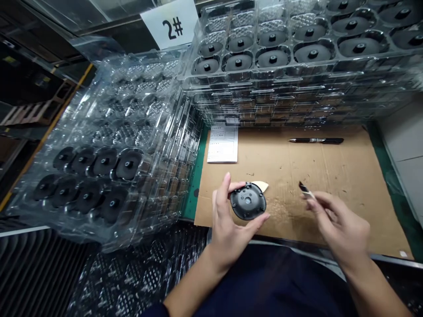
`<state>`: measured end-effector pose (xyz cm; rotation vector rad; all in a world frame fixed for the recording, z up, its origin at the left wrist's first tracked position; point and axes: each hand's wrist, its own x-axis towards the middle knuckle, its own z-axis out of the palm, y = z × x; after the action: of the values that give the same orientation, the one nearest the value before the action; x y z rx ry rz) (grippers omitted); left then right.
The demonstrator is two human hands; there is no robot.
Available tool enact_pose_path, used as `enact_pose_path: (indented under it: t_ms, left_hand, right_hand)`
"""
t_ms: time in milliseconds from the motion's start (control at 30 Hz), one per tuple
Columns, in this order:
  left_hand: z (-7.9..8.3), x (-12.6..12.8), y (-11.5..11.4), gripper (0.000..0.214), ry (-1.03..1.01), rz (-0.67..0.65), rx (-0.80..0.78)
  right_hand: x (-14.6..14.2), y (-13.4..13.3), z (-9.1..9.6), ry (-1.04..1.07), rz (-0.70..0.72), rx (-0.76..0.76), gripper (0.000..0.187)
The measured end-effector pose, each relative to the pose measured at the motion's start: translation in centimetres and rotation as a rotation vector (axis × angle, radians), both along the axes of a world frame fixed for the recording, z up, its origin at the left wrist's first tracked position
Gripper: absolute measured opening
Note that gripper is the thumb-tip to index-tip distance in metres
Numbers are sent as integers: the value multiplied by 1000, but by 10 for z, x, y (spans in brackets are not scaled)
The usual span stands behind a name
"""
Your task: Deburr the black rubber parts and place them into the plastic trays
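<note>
My left hand grips a round black plastic part by its rim, thumb and fingers on opposite edges. The part's face with small pegs and a centre hub is turned up toward me. Partly hidden behind it, a cream-coloured pointed piece shows. In my right hand, to the right and apart from the part, is a thin tool with a dark slanted tip and a pale shaft. Its exact kind is unclear, and the fingers hide its rear end.
A cardboard sheet covers the green bench, bearing a pen and a printed paper slip. Stacked clear trays with black parts stand at the back; another tray stack is on the left. A "2#" sign stands behind.
</note>
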<state>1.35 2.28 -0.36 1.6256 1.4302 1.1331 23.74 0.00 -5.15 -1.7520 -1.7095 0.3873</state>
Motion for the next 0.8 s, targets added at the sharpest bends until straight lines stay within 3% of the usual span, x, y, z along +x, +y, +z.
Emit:
enact_pose_path:
  t_ms: [133, 233, 567, 800]
  left_hand:
    - [2, 0, 1, 104, 30, 101, 82]
    - [3, -2, 1, 106, 84, 134, 162]
    - [-2, -7, 2, 108, 393, 167, 415]
    - [-1, -8, 3, 106, 485, 183, 474]
  right_hand:
    - [-36, 5, 52, 222, 390, -58, 42]
    - [-46, 9, 69, 207, 425, -65, 45]
    - [-48, 6, 72, 21, 345, -54, 40]
    - [-48, 4, 71, -26, 361, -51, 43]
